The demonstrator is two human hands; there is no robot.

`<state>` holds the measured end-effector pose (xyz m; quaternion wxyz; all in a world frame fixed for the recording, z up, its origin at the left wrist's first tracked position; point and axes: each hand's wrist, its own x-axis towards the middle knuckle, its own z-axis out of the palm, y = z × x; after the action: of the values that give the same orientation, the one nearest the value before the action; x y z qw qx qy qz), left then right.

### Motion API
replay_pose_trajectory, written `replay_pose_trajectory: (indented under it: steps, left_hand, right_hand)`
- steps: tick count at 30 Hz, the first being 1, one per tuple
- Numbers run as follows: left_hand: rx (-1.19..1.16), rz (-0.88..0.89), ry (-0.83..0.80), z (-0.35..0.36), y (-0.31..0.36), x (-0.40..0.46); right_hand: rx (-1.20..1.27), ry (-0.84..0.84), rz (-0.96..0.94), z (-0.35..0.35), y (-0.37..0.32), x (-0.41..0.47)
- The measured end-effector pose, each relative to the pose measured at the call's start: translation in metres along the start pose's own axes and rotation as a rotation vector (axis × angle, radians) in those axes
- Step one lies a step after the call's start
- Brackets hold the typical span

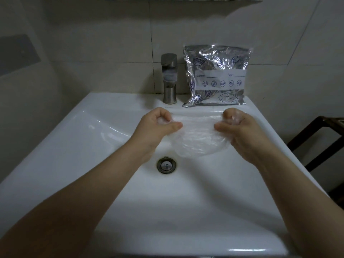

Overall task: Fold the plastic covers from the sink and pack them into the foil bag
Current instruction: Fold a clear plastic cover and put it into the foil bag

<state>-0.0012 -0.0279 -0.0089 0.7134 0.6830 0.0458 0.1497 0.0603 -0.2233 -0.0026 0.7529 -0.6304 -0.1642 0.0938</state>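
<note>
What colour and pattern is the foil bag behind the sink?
Crinkled silver foil bag with dark blue seafood drawings and a pale label band; head view.

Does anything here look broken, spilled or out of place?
Nothing stands out. Both hands, left and right, hold a clear plastic cover stretched over the sink. The foil bag, crinkled, leans upright beside the tap.
</note>
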Motion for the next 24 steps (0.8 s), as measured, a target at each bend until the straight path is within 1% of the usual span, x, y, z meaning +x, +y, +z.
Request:
replay_pose_trajectory:
  steps: [2,3,5,7,9,12,16,17,18,21,24]
  left_hand:
    - [-0.211,-0.084,-0.084,-0.001,0.004,0.001]
    - [-0.282,-0.116,-0.109,-0.003,0.005,0.002]
    - [-0.343,-0.133,-0.156,-0.005,0.006,0.003]
    - [-0.326,-0.134,-0.189,-0.006,0.005,0.003]
    - [-0.279,-0.148,-0.2,-0.006,0.003,0.003]
    - [-0.224,-0.189,-0.207,-0.007,0.002,0.003]
    - [-0.171,-0.236,-0.139,-0.008,-0.001,0.004]
    - [-0.165,-0.254,-0.115,-0.009,-0.002,0.004]
    - [-0.165,-0.274,-0.095,-0.009,-0.002,0.005]
    - [-0.175,-0.305,-0.073,-0.011,-0.003,0.006]
    - [-0.116,-0.301,-0.078,-0.01,-0.004,0.006]
  right_hand:
    - [0.03,-0.031,0.002,-0.003,-0.004,-0.001]
    - [-0.008,-0.046,-0.017,-0.005,-0.006,-0.001]
    - [-0.182,-0.067,-0.076,-0.009,-0.008,-0.002]
    - [-0.369,-0.04,-0.13,-0.01,-0.009,-0.003]
    - [-0.492,0.023,-0.192,-0.01,-0.009,-0.002]
    - [-0.599,0.075,-0.231,-0.013,-0.009,0.0]
    - [-0.688,0.047,-0.243,-0.011,-0.01,-0.002]
    - [-0.665,0.024,-0.227,-0.011,-0.011,-0.003]
    - [-0.587,-0.012,-0.194,-0.012,-0.012,-0.003]
    - [-0.263,-0.161,-0.047,-0.015,-0.014,-0.005]
    - [-0.123,-0.193,0.033,-0.018,-0.015,-0.004]
